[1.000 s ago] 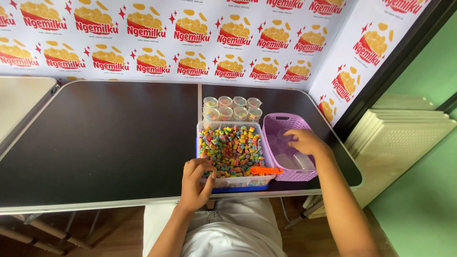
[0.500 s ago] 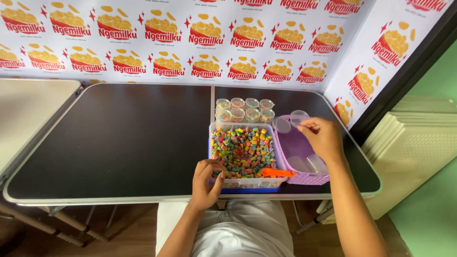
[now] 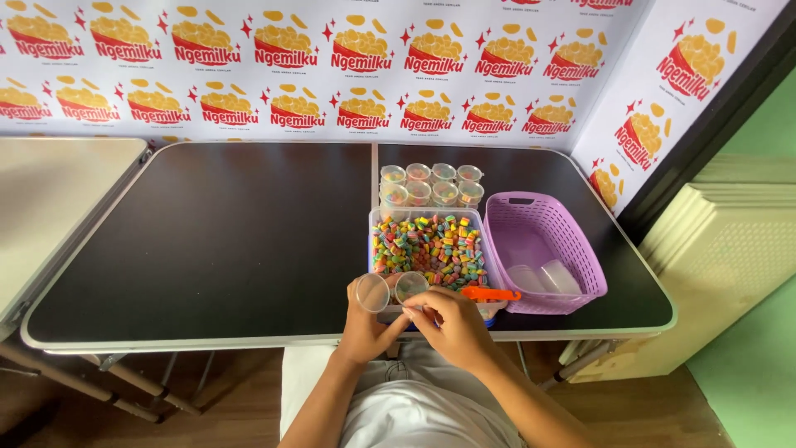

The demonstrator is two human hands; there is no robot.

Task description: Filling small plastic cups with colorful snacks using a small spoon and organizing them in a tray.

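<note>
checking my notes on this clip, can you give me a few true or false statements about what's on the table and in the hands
1. The left hand holds a small clear cup. True.
2. The purple basket lies left of the candy box. False: it stands to the right of it.
3. The right hand is inside the basket. False: it is at the near table edge, its fingers on a second clear cup.
4. A group of small filled cups stands behind the candy box. True.
5. An orange tool lies at the box's near right corner. True.
</note>
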